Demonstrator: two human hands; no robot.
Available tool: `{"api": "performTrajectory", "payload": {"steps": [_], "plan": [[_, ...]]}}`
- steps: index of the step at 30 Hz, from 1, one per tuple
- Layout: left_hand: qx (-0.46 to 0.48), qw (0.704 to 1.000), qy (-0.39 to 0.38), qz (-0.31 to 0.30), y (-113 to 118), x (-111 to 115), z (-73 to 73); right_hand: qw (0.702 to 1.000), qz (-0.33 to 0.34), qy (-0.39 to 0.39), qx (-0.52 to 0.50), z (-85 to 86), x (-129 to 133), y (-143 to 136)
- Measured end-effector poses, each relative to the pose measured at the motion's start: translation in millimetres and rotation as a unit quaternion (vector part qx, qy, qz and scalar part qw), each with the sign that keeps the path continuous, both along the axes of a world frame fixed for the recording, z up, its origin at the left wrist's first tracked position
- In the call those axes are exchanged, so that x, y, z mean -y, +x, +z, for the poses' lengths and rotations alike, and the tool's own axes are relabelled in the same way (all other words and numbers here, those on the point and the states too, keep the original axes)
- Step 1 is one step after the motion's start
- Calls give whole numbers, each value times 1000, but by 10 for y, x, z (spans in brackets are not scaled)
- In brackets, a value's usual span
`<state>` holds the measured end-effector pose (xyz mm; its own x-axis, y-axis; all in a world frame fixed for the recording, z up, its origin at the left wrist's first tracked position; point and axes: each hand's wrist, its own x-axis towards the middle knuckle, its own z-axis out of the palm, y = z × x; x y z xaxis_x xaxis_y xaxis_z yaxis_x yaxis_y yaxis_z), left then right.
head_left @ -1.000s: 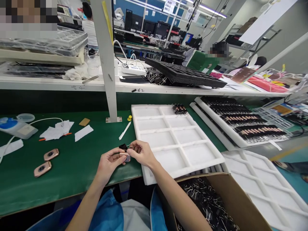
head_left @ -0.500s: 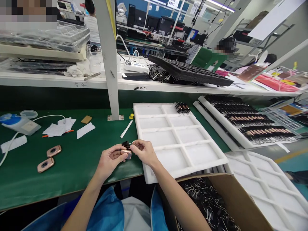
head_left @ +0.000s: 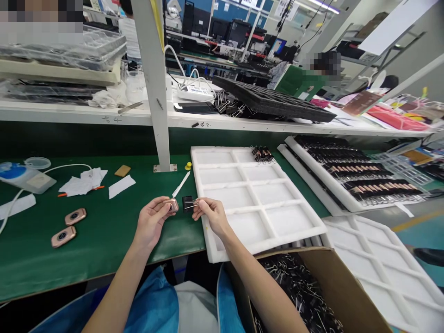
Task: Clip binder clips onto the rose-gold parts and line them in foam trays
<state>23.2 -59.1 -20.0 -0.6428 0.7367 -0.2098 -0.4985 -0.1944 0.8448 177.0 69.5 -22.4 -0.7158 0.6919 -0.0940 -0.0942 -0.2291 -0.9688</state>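
Between the thumb and fingers of my left hand (head_left: 151,220) is a small rose-gold case (head_left: 173,205), rounded like a watch body. My right hand (head_left: 212,213) pinches the wire handles of a black binder clip (head_left: 188,204), whose black body points left toward the case. A narrow gap separates clip and case. Two similar rose-gold pieces with dark round centres, one nearer (head_left: 64,237) and one farther (head_left: 75,216), lie on the green mat to the left. Right of my hands lies a white foam tray (head_left: 259,206), with several clipped pieces (head_left: 262,154) standing in its far right compartment.
A cardboard box (head_left: 342,282) full of black binder clips stands at my right, below the table edge. Farther right are a filled foam tray (head_left: 360,173) and another white tray (head_left: 391,268). A white pen (head_left: 181,184), paper scraps (head_left: 83,183) and a bottle (head_left: 29,178) lie on the mat.
My hands have moved apart slightly and up. The binder clip, close against the case before, is now separated from it and held by its handles.
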Motion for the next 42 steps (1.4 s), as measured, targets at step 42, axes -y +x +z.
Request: {"api": "performTrajectory", "payload": {"steps": [42], "plan": [[12, 999, -45, 22, -178, 136, -94, 746, -458, 132, 465, -1341, 687, 2835]]}}
